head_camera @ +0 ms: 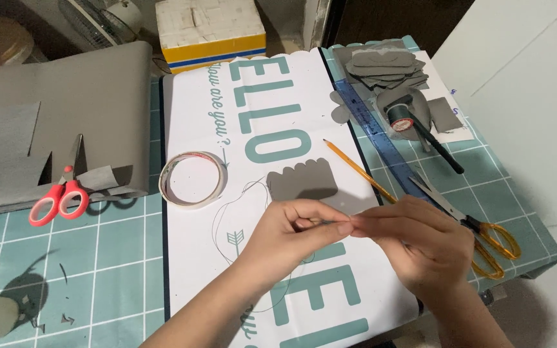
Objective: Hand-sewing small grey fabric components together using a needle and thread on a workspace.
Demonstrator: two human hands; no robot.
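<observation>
My left hand (291, 233) and my right hand (420, 240) meet fingertip to fingertip over a white poster with teal lettering (253, 96). Both pinch something very small where they touch; a thin dark thread (227, 212) loops from there across the poster, so it looks like a needle and thread, too small to be sure. Just beyond my fingers lies a grey scalloped cut-out piece (301, 180). A roll of tape (193, 179) rests on the poster to the left.
A yellow pencil (356, 169), blue ruler (372, 132), yellow-handled scissors (485, 235), black pen (443, 151) and thread spool (400, 121) lie right. Grey cut pieces (385, 64) pile at back right. Red scissors (59, 196) rest on grey sheet material (59, 96). Box (207, 29) behind.
</observation>
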